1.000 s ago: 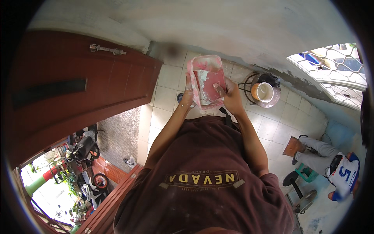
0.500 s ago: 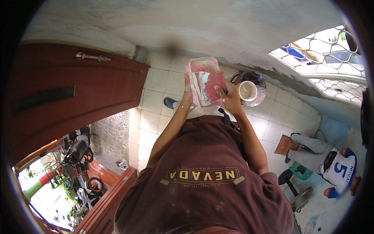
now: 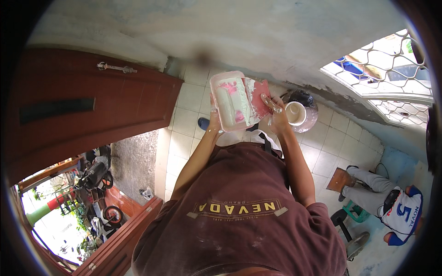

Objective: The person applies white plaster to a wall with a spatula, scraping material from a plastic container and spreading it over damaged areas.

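Observation:
My left hand (image 3: 214, 123) grips the near left edge of a pink paint tray (image 3: 220, 92) held at chest height, in front of a grey plastered wall. White paint coats the tray, with pink patches showing through. A white paint roller (image 3: 231, 103) lies lengthwise in the tray. My right hand (image 3: 277, 115) is at the tray's right side, closed on the roller's handle (image 3: 268, 102). The tray's red sloped part (image 3: 260, 92) shows beside that hand. My brown shirt fills the lower middle of the view.
A bucket of white paint (image 3: 295, 113) stands on the tiled floor just right of my right hand. A red-brown door (image 3: 83, 106) stands open on the left. A grilled window (image 3: 382, 73) is upper right. Another person (image 3: 391, 202) sits lower right near a wooden stool (image 3: 340, 179).
The tray has shifted left and now shows its white-coated inside with the roller lying in it. My right hand moved from the tray's middle to its right edge.

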Demonstrator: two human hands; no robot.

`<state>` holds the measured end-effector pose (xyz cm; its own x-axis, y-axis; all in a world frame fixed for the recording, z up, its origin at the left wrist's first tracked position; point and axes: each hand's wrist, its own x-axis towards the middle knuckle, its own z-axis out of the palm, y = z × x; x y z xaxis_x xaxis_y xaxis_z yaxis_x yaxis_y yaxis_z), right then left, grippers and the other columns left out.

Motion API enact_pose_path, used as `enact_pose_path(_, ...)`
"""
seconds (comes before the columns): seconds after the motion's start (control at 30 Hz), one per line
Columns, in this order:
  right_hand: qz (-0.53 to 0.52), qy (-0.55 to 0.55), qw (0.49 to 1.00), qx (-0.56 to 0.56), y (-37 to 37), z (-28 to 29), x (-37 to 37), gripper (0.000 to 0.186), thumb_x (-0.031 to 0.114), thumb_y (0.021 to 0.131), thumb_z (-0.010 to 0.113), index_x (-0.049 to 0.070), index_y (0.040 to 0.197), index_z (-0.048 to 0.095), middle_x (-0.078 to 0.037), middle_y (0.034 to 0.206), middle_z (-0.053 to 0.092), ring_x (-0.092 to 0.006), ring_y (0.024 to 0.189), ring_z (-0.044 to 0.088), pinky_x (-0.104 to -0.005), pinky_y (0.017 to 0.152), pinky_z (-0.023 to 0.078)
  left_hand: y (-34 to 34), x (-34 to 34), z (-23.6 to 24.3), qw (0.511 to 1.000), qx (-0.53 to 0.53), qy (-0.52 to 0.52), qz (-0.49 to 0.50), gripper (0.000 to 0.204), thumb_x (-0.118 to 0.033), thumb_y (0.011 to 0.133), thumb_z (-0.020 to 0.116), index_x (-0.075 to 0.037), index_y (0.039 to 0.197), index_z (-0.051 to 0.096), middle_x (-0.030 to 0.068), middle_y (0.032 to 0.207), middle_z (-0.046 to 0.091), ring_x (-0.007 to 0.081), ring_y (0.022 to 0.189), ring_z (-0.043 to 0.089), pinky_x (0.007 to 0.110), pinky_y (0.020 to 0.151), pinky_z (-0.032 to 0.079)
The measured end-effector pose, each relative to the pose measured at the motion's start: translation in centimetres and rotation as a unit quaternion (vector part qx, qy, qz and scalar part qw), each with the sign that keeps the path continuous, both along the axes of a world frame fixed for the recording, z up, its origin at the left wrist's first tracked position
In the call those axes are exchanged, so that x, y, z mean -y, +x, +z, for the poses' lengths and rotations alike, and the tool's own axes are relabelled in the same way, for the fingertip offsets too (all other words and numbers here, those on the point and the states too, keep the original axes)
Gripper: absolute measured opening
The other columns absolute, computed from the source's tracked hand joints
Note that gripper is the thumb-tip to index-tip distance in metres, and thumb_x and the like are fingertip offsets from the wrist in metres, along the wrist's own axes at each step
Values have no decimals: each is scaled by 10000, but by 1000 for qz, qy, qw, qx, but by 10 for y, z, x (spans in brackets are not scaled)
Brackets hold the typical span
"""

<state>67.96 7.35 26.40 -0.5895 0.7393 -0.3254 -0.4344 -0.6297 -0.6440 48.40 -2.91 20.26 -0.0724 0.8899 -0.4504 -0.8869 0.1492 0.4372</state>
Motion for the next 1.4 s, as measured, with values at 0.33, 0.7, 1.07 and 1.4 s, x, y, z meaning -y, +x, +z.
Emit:
enact_pose_path(0.33,-154,-48,985,-60,25,34,-1,493,211,1033,647,133,1491,483,-8,1259,639,-137,1115,633,-330,902,555,-18,34,-66,995,95,42,11,678,-536,1009,515,-123,1536,413,184,1450,549,413,1295,578,664,1014,528)
enact_pose_path(0.7,-451,530,703,147,112,332,-205,445,210,1046,639,32,1432,508,-42,1238,644,-123,1085,644,-285,877,549,-13,-31,-13,983,143,118,18,519,-497,1020,503,-157,1410,549,80,1367,627,335,1227,630,574,991,560)
enact_pose_path(1.07,-662,597,224,395,154,646,-320,413,29,837,615,80,1246,640,-174,971,702,-385,896,688,-495,771,541,38,-8,52,978,-94,151,112,614,-553,1023,447,-118,1453,500,154,1352,626,405,1199,635,622,964,558)
enact_pose_path(1.4,-596,652,286,371,129,666,-332,442,51,862,605,83,1300,647,-254,972,731,-437,842,706,-540,785,547,44,-6,90,985,97,121,75,646,-603,1009,452,-147,1465,491,124,1360,623,403,1188,631,610,999,536)
